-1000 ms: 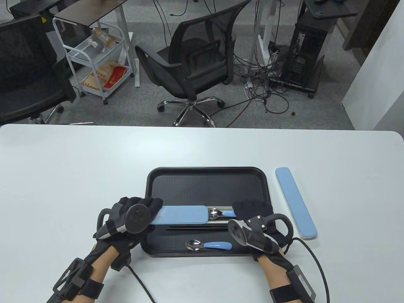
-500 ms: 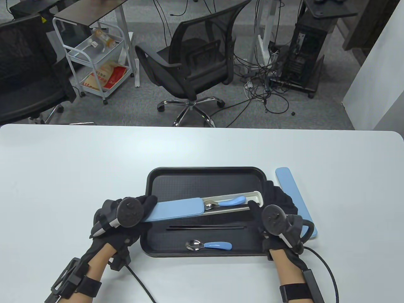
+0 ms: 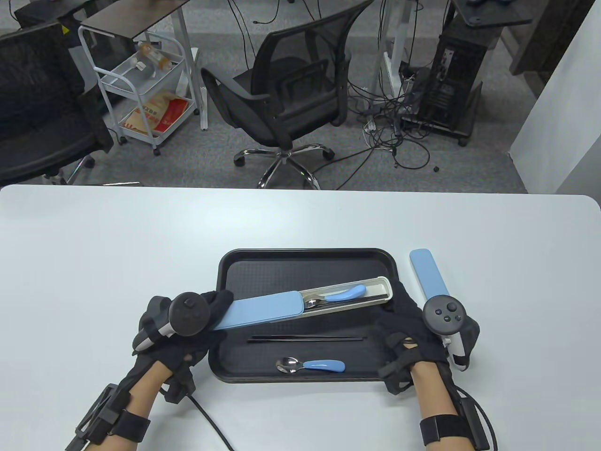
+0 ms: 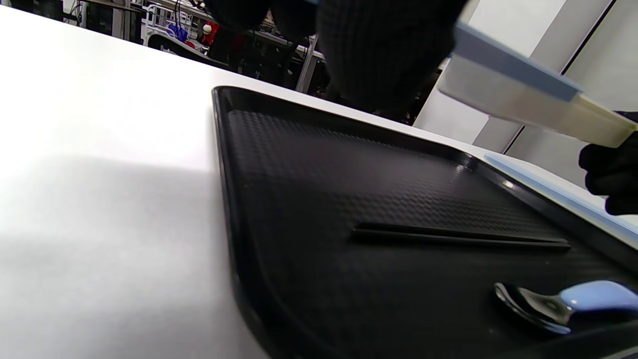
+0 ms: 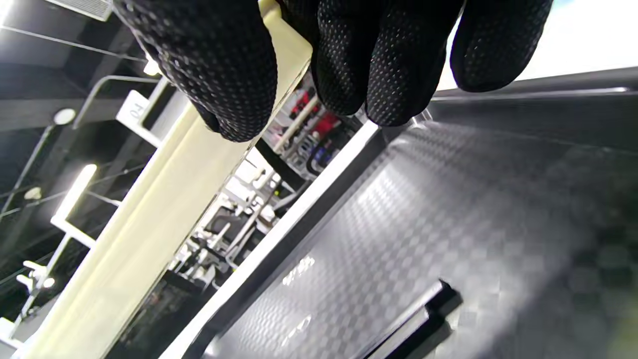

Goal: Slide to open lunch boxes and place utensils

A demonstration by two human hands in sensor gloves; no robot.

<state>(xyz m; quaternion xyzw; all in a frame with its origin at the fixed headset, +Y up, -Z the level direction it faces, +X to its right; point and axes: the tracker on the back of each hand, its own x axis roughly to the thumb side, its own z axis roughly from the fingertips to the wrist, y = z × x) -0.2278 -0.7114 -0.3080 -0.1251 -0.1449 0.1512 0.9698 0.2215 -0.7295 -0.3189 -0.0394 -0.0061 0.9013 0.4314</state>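
A utensil box is held tilted above the black tray [image 3: 244, 268]. Its blue lid [image 3: 263, 312] is slid about halfway off the cream base [image 3: 375, 286]. My left hand [image 3: 216, 303] grips the lid's left end. My right hand [image 3: 399, 305] grips the base's right end, as the right wrist view shows [image 5: 149, 214]. The open part holds a blue-handled spoon [image 3: 335, 297] and black chopsticks. A second spoon [image 3: 310, 365] and a pair of black chopsticks [image 3: 307, 338] lie on the tray.
A second, closed blue utensil box [image 3: 429, 277] lies on the white table just right of the tray, partly hidden by my right hand's tracker. An office chair and a cart stand on the floor beyond the table's far edge.
The base has slid further out of the lid to the right. The box's right end has lifted and swung away from me. My right hand moved right with it.
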